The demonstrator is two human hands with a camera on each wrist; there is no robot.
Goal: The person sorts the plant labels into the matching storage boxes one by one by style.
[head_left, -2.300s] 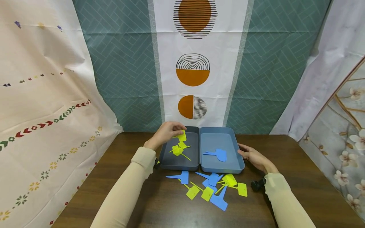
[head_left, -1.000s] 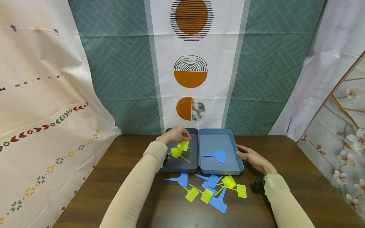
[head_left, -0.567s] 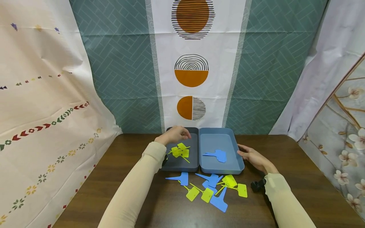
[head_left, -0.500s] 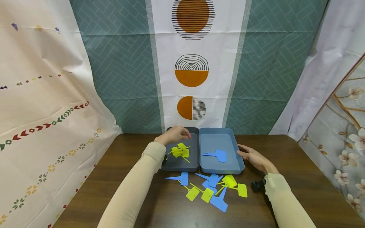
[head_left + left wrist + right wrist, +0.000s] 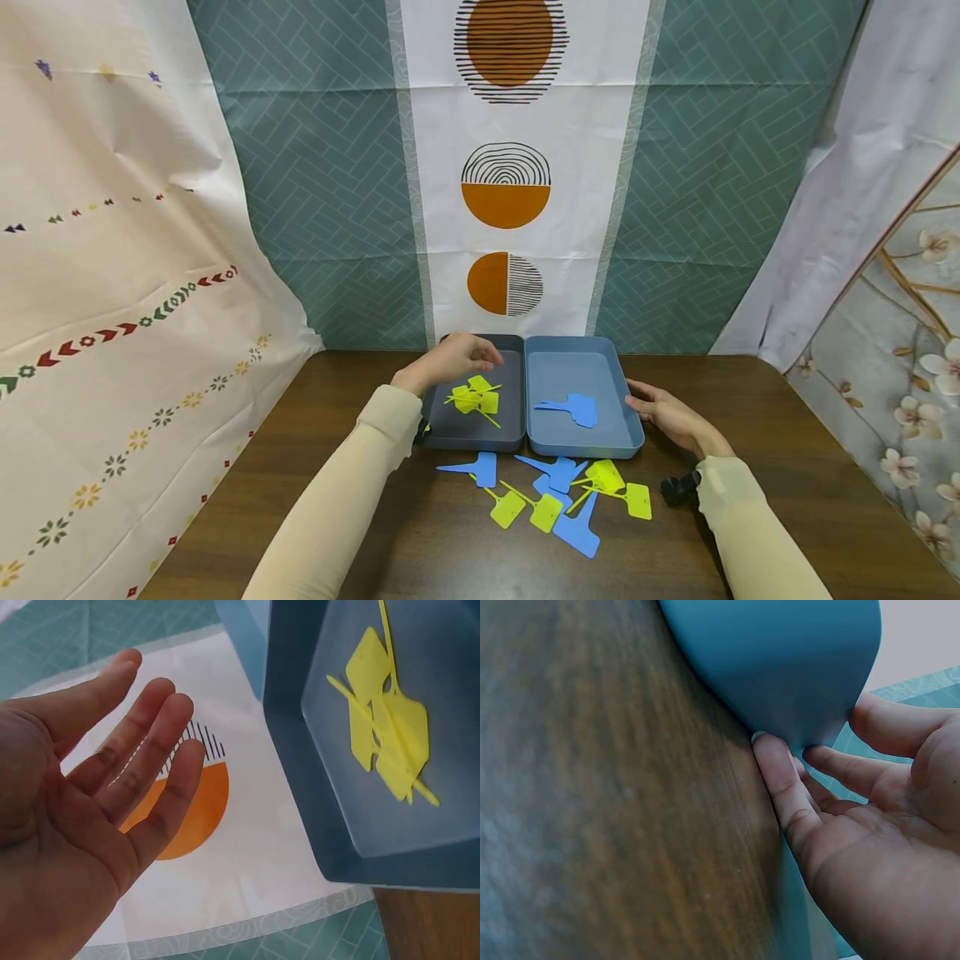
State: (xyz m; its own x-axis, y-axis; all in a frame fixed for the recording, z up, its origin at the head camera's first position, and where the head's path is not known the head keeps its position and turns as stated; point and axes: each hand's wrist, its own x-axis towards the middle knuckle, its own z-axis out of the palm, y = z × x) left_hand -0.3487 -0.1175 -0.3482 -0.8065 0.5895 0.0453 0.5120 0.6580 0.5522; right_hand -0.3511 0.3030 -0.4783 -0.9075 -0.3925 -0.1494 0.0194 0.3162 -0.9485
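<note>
Closest to me, short of both hands' fingers, blue tags point(image 5: 576, 535) and yellow tags point(image 5: 547, 513) overlap on the table point(image 5: 442, 542); lifting one could drag its neighbour along. Farther out, the right hand point(image 5: 671, 417) has relaxed fingers touching the blue tray's point(image 5: 573, 367) outer wall; pushing hard could shift it. The left hand point(image 5: 453, 360), fingers loosely parted and holding nothing, hovers above the dark tray point(image 5: 510, 433), a yellow pile point(image 5: 471, 398) below its fingertips. I can read no brand or writing.

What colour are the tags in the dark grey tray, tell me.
The tags are yellow, seen best in the left wrist view.
</note>
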